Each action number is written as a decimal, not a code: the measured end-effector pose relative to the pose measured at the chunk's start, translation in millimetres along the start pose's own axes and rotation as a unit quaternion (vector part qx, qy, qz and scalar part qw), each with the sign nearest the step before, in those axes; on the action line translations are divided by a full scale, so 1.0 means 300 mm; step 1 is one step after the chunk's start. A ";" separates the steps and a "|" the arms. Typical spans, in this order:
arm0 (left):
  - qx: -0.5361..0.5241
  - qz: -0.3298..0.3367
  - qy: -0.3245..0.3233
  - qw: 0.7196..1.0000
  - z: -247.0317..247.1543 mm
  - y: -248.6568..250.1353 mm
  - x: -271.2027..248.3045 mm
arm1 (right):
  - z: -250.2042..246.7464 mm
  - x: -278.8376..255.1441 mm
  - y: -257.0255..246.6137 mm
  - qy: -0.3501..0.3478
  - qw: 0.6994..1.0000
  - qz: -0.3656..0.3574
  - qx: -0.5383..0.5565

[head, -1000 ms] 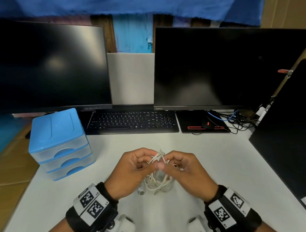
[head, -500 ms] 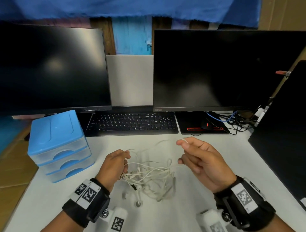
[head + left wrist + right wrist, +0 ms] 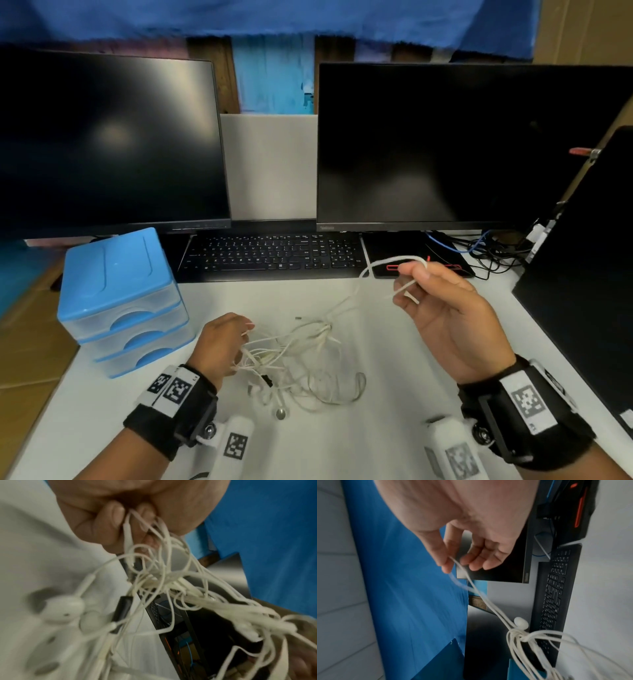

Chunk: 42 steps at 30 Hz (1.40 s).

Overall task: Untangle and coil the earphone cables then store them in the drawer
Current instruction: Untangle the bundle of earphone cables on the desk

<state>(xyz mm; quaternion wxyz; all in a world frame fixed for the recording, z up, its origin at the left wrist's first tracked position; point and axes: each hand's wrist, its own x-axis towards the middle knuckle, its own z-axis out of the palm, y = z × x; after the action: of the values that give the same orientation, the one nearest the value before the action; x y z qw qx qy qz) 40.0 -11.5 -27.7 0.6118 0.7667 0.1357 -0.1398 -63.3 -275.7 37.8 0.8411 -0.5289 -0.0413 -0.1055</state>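
A tangle of white earphone cables (image 3: 301, 356) lies on the white desk (image 3: 370, 438) between my hands. My left hand (image 3: 222, 346) grips several strands at the tangle's left side; the left wrist view shows its fingers (image 3: 111, 520) curled round the cables (image 3: 164, 582), with an earbud (image 3: 63, 609) hanging loose. My right hand (image 3: 442, 305) is raised to the right and pinches a loop of cable (image 3: 387, 263) pulled out from the knot (image 3: 520, 635). The blue three-drawer unit (image 3: 120, 301) stands at the left, its drawers closed.
A black keyboard (image 3: 274, 253) and two dark monitors (image 3: 445, 144) stand behind the work area. A mouse pad (image 3: 411, 246) with loose cables lies at the back right. A dark panel (image 3: 589, 274) borders the desk's right side.
My hands have drawn apart. The right hand rose up and to the right, pulling a loop out of the tangle, while the left hand moved down-left and the bundle spread out on the desk.
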 end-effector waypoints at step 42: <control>0.046 0.223 -0.235 0.945 0.111 0.006 -0.181 | 0.077 -0.060 0.175 -0.053 0.887 0.006 -0.459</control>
<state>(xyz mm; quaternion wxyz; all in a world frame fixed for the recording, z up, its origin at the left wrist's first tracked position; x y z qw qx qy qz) -11.1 -46.5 -12.5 0.6056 0.7503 -0.1931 -0.1816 -68.3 -230.7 -1.7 0.5021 -0.8606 -0.0293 -0.0795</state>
